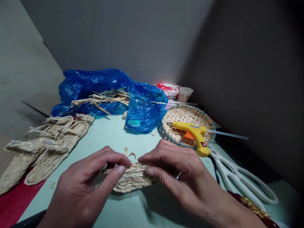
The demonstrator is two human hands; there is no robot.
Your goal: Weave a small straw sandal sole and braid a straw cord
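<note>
A small piece of braided straw (134, 179), its rows stacked in curved ridges, is held just above the pale green tabletop. My left hand (87, 180) pinches its upper left edge between thumb and forefinger. On its right side, my right hand (178, 169) grips the same edge with the thumb in front and the fingers behind. A loose curl of straw (130, 153) sticks up between the two hands. The far side of the piece is hidden from me.
Woven straw slippers (54, 142) with clear beads lie at left. Behind, a blue plastic bag (147, 107) holds dried straw strips (106, 97). At right, a yellow glue gun (194, 131) rests on a bamboo basket (172, 110), near white-handled scissors (239, 177) and a paper cup (185, 94).
</note>
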